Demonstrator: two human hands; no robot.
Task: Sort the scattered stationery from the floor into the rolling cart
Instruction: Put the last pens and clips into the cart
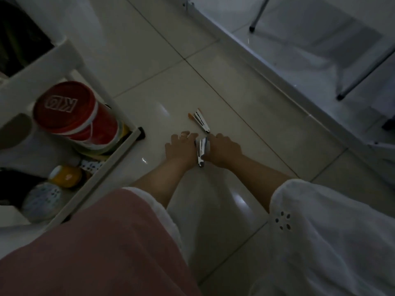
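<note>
On the pale floor tiles both hands reach down together. My left hand and my right hand press from either side on a bundle of pens, white and dark, that sticks back toward me between the wrists. Just beyond the fingers lies a second small bunch of pens with orange ends, loose on the floor. The white rolling cart stands to the left, its lower tray open toward me.
In the cart tray sit a red lidded tub, a yellow tape roll and a dotted pouch. A white raised threshold runs diagonally at the right, with chair legs beyond. My pink skirt and white sleeves fill the foreground.
</note>
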